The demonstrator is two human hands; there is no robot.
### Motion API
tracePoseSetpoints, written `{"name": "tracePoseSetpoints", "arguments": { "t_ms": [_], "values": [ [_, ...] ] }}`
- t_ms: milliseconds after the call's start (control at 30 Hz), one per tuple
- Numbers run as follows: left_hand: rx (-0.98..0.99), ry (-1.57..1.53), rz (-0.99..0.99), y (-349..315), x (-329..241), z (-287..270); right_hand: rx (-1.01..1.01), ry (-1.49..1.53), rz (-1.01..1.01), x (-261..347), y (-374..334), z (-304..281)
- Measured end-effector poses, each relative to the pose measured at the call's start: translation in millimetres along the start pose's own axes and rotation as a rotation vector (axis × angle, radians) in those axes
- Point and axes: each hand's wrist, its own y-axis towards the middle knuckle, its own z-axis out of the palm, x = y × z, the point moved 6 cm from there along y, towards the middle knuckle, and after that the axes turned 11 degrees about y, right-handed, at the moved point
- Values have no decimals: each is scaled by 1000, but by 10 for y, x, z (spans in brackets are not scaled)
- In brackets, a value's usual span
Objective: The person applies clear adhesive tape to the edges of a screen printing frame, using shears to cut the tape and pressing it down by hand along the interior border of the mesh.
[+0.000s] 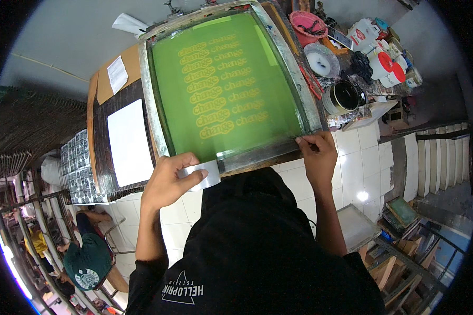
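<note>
A screen-printing screen (278, 79) with green mesh and repeated yellowish lettering lies in front of me inside its metal frame (151, 118). At the near left corner my left hand (165, 181) is closed around a roll of clear or silvery tape (211, 176), thumb across its side. A shiny grey band (263, 156) runs along the near edge between my hands; whether it is tape or bare frame I cannot tell. My right hand (320, 157) is at the near right corner, thumb and forefinger pinched together; whatever they hold is too small to make out.
Left of the frame lies a white sheet (127, 142). On the right stand an open tin (341, 98), a clear plastic bowl (321, 60), a pink basin (307, 27) and several red-lidded tubs (393, 73). A seated person (89, 257) is at lower left.
</note>
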Motion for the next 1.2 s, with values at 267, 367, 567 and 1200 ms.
{"name": "tracePoseSetpoints", "arguments": {
  "t_ms": [267, 367, 567, 1200],
  "values": [
    [78, 152, -38, -147, 67, -196, 9, -43, 64, -78, 44, -53],
    [32, 400, -109, -208, 88, -269, 18, -46, 72, -94, 27, -51],
    [4, 449, -175, -248, 54, -275, -7, -74, 59, -164, 318, -134],
    [54, 461, 145, -342, 99, -275, 198, -486, -178, -364, 2165, 325]
  ]
}}
